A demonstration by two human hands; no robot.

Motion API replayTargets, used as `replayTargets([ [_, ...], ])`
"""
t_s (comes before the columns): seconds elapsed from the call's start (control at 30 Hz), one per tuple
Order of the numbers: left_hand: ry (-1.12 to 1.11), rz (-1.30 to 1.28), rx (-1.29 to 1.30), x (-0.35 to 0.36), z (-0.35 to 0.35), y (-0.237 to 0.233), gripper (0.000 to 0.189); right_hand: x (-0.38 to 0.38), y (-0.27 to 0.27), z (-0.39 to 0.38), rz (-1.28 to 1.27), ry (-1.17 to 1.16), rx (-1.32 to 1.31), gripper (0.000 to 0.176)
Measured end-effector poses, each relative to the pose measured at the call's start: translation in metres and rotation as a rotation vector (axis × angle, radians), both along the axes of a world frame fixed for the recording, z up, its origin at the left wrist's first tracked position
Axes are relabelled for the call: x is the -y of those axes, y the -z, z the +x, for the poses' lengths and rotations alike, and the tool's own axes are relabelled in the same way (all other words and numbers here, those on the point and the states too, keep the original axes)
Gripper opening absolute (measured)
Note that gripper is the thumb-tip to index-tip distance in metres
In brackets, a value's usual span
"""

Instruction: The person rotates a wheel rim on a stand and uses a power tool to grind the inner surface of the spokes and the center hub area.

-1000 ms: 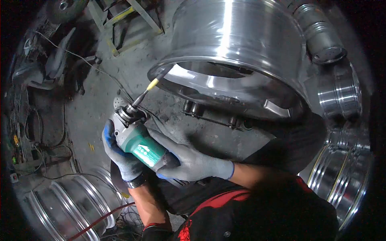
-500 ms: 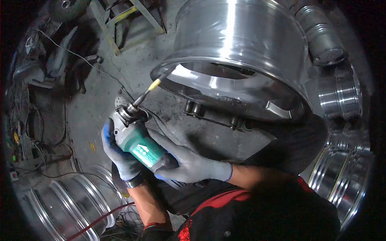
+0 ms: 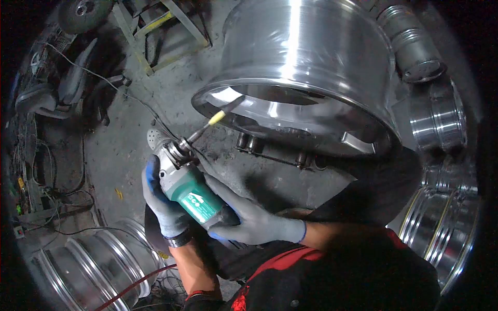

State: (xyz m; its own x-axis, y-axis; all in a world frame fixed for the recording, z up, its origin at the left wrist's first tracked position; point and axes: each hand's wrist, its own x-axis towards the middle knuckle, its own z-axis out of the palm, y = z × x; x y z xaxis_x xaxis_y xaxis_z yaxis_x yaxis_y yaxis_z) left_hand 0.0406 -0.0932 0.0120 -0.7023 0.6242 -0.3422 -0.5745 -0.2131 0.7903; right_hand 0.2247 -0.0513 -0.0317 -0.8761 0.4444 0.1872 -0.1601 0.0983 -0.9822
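Observation:
A green and grey angle grinder (image 3: pixel 198 201) is held in both of my gloved hands. My left hand (image 3: pixel 162 199) wraps around its metal gear head from the left. Behind it, my right hand (image 3: pixel 257 223) closes over the dark rear of the body. From the head a long shaft with a yellow band (image 3: pixel 216 118) reaches up and right, its dark tip just inside the opening of a large shiny metal wheel rim (image 3: pixel 332 46). The rim lies on its side, open end toward me, and a bright window-like cutout shows inside it.
Rollers on a low frame (image 3: pixel 275 155) sit under the rim. More metal wheels (image 3: pixel 88 269) stand at lower left, with others (image 3: pixel 438 116) along the right. A metal stand (image 3: pixel 155 33) is at the top, and a cable (image 3: pixel 116 88) crosses the floor on the left.
The grinder and both hands have shifted right and slightly down. The shaft's tip has moved right, from the rim's left edge to farther across its opening.

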Motion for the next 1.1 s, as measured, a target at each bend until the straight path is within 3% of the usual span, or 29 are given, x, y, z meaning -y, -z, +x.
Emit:
replayTargets([
  [0.03,0.130,0.095,-0.040,0.006,-0.006,-0.001,0.052,0.000,0.000,-0.004,-0.039,-0.013,-0.040,0.106],
  [0.17,-0.012,0.108,-0.118,0.000,-0.013,-0.009,0.055,-0.002,-0.002,-0.021,-0.130,-0.080,-0.056,0.105],
  [0.3,0.072,0.117,-0.069,0.007,-0.022,-0.003,0.051,0.000,-0.001,-0.020,-0.046,-0.046,-0.032,0.105],
  [0.4,0.003,0.052,-0.085,0.008,-0.026,0.013,0.047,-0.003,-0.007,-0.015,-0.104,-0.071,-0.028,0.106],
  [0.6,0.055,0.152,-0.037,0.003,-0.025,-0.002,0.051,-0.003,-0.003,-0.027,0.030,-0.009,-0.036,0.106],
  [0.73,0.099,0.144,-0.159,0.002,-0.028,-0.002,0.054,-0.003,-0.004,-0.028,-0.018,-0.037,-0.032,0.107],
  [0.8,0.024,0.109,-0.105,0.002,-0.021,-0.002,0.051,-0.001,-0.004,-0.023,-0.104,-0.078,-0.037,0.107],
  [0.9,0.153,0.158,0.061,0.002,-0.016,0.009,0.045,0.001,0.000,-0.010,-0.045,-0.022,0.000,0.108],
  [0.93,0.074,0.134,0.066,-0.002,-0.011,0.012,0.046,0.003,0.001,-0.005,-0.078,-0.019,0.014,0.108],
  [1.0,0.147,0.101,0.045,0.000,-0.008,0.016,0.046,0.004,0.004,-0.001,-0.107,-0.022,0.030,0.108],
  [1.1,0.084,0.103,0.053,0.000,-0.007,0.017,0.046,0.007,0.007,-0.001,-0.008,0.015,0.081,0.107],
])
